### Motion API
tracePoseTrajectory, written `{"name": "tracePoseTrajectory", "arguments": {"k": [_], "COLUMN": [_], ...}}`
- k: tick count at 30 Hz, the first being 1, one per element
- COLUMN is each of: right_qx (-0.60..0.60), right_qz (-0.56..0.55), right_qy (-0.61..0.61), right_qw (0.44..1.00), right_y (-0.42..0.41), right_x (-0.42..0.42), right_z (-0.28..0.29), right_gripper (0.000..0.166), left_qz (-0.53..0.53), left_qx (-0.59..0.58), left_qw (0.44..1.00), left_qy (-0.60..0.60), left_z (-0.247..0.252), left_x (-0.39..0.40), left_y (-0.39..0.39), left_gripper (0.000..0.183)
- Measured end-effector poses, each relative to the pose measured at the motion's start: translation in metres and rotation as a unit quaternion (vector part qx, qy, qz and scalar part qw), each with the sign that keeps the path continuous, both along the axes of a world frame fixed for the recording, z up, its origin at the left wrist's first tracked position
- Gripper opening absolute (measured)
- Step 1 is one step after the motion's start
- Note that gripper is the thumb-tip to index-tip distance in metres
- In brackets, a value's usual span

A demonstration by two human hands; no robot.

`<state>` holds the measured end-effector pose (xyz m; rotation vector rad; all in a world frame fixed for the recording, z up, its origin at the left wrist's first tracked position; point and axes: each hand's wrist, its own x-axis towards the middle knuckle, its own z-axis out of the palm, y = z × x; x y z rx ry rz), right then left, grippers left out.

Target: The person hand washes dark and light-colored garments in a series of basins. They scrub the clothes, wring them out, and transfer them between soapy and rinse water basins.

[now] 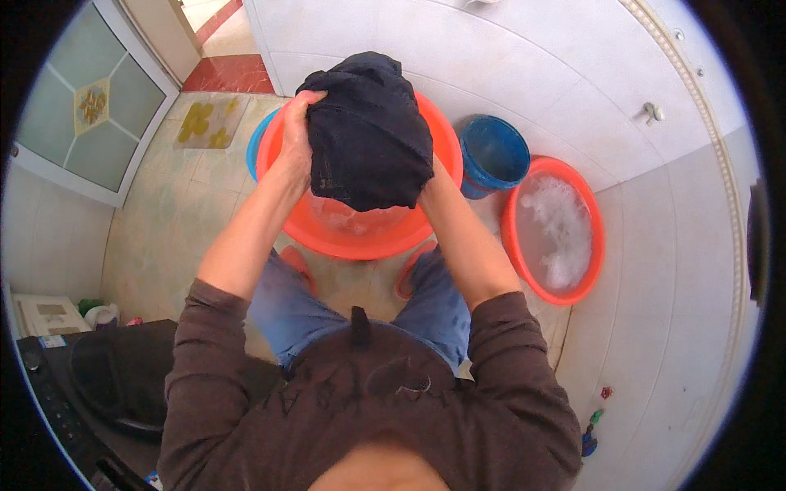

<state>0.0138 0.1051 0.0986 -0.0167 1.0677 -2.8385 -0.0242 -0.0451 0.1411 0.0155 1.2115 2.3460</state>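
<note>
A bundled dark cloth garment [368, 135] is held up between my two hands, over a large orange-red plastic basin [362, 245]. My left hand [299, 132] grips its left side, the thumb lying on the front of the fabric. At the right side, my right hand [430, 175] is mostly hidden behind the cloth; only the wrist and a bit of the hand show. Sudsy water [356, 220] is visible inside the basin below. The garment covers the basin's middle and far part.
To the right stand a blue bucket [495, 150] and a smaller orange-red basin [599, 245] with foamy water, both by the tiled wall [552, 80]. A blue rim [253, 150] shows behind the large basin. A floor mat [212, 121], a glazed door [92, 104] and a black washing machine [116, 374] are at left.
</note>
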Motion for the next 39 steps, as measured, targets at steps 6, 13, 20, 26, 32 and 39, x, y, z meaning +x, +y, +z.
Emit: {"name": "tracePoseTrajectory", "arguments": {"k": [6,13,20,26,32,39], "right_qx": [0.085,-0.006,-0.259,0.040,0.186,0.009], "right_qz": [-0.045,-0.127,-0.072,-0.263,-0.257,-0.157], "right_qy": [0.037,-0.019,0.002,0.129,0.109,0.054], "right_qw": [0.995,0.992,0.963,0.955,0.942,0.986], "right_y": [-0.003,0.016,-0.040,-0.034,-0.026,-0.029], "right_x": [0.006,-0.006,0.022,-0.031,-0.034,-0.027], "right_z": [-0.019,-0.030,0.013,-0.030,-0.037,-0.031], "right_gripper": [0.035,0.044,0.063,0.048,0.043,0.044], "left_qz": [-0.009,0.067,0.176,0.155,0.172,0.179], "left_qx": [0.008,0.062,0.105,0.107,0.161,0.163], "left_qw": [1.000,0.995,0.971,0.974,0.971,0.969], "left_qy": [-0.016,0.035,0.121,0.130,0.050,0.047], "left_z": [-0.016,-0.004,-0.038,-0.058,-0.039,-0.050], "left_x": [-0.003,-0.004,-0.019,-0.012,0.004,0.004], "left_y": [-0.002,0.011,0.028,0.031,0.031,0.028], "left_gripper": [0.041,0.039,0.029,0.033,0.035,0.038]}}
